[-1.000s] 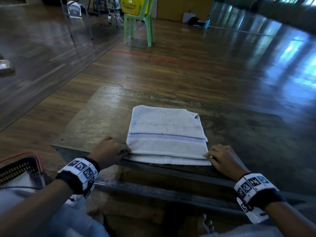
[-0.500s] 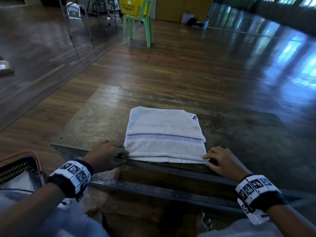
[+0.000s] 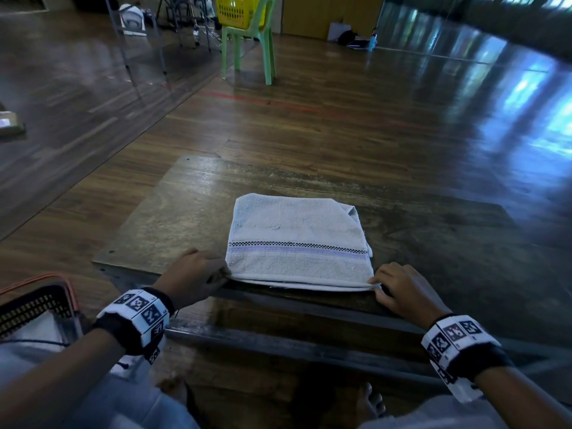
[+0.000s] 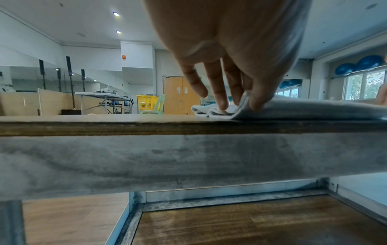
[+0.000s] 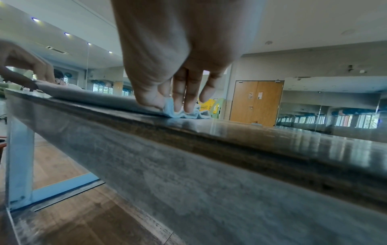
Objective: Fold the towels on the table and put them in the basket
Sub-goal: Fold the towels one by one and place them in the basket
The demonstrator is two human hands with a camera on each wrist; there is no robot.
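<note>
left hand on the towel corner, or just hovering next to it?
Touching. In the left wrist view the left hand pinches the towel corner, cloth bunched between thumb and fingers. The head view agrees.

gym studio: wall mirrors [image 5: 335, 107], exercise balls [image 4: 368, 62]

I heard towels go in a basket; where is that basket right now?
In the head view, the black basket with the orange rim sits low at the far left, beside the table and near the left hand.
</note>
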